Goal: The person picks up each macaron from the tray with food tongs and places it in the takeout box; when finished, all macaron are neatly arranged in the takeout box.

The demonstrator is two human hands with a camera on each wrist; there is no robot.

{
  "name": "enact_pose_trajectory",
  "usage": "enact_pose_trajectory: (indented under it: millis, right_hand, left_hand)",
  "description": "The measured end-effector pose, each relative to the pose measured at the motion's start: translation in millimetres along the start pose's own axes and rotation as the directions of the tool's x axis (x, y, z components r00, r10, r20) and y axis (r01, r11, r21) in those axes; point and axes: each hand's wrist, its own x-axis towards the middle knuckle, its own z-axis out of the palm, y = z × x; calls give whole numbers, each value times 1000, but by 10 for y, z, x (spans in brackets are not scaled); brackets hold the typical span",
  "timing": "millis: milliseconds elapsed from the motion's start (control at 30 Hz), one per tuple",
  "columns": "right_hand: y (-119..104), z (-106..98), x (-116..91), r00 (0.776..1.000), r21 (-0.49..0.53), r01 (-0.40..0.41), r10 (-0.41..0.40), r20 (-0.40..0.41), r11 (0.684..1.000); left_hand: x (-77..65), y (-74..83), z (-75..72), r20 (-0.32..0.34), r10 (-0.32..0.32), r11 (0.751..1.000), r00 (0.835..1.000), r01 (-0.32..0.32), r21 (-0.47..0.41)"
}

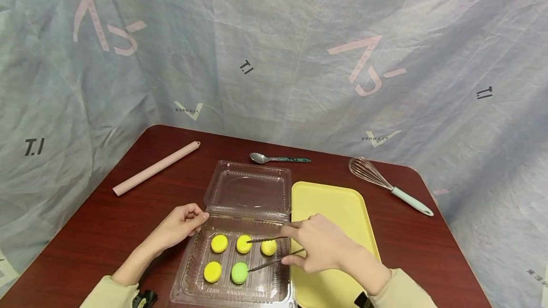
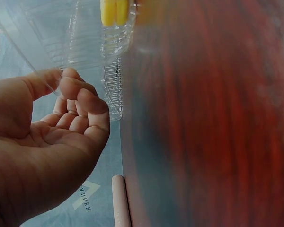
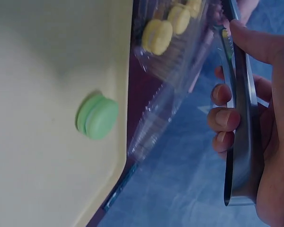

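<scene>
My left hand (image 1: 181,226) pinches the left rim of an opened clear plastic box (image 1: 188,270) between thumb and forefinger, near its hinge. Several yellow macarons (image 1: 212,272) and a green macaron (image 1: 239,273) sit in the box's front half. Metal tongs (image 3: 246,142) are gripped in my right hand (image 1: 318,244), over the box's right side. Their arms are spread: one tip is at the green macaron, the other overlaps the back middle yellow macaron. In the right wrist view another green macaron (image 3: 99,117) lies on the yellow tray (image 1: 329,198); in the head view it is hidden.
Behind the box lies a spoon (image 1: 269,158). A pale pink rolling pin (image 1: 156,168) rests at the back left, and a whisk (image 1: 391,187) at the back right. The box's raised lid (image 1: 252,189) leans back, and a grey cloth hangs behind the table.
</scene>
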Motion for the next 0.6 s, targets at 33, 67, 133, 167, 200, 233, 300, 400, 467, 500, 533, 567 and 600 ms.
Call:
enact_pose_trajectory:
  millis: [33,67,133,167,200,233,300,400,467,500,533,567,600]
  right_hand:
    - [15,-13,-11,1000,4,-7,7,-7,1000]
    - [30,-26,-23,1000,9,-14,14,-16,1000]
    - [65,-49,-47,999,17,-27,27,-30,999]
    - [85,-59,-60,999,20,-34,34,-35,999]
    - [106,-66,-73,998,22,-40,40,-41,999]
    - [129,-74,-88,998,28,-46,47,-46,999]
    - [176,-88,-120,997,33,-56,58,-59,998]
    - [244,-109,-171,994,30,-73,75,-79,997]
    - [288,-129,-204,992,22,-85,86,-90,996]
    - [309,-138,-220,991,20,-92,94,-95,996]
    - [329,-150,-239,990,20,-100,101,-97,995]
    - [349,-161,-259,989,17,-108,109,-100,994]
    - [371,-168,-280,988,13,-115,116,-106,993]
  left_hand:
    - [0,-2,-1,0,0,1000,1000,0,1]
    - [-1,-3,-1,-1,0,1000,1000,0,1]
    - [-2,-6,-2,-1,0,1000,1000,0,2]
    - [-3,-6,-2,0,-1,1000,1000,1,2]
    - [-4,-4,-2,0,-2,1000,1000,2,1]
    - [-5,-2,-2,0,-2,1000,1000,2,0]
    - [-6,4,-4,3,-3,1000,1000,3,-2]
    - [-9,18,-7,3,-7,1000,1000,7,-5]
    - [-10,27,-9,3,-10,1000,1000,10,-7]
    - [-11,31,-9,2,-12,1000,1000,12,-8]
    - [-12,33,-8,1,-14,1000,1000,14,-8]
    - [-12,36,-7,1,-16,1000,1000,16,-10]
    - [-12,37,-6,-1,-18,1000,1000,18,-11]
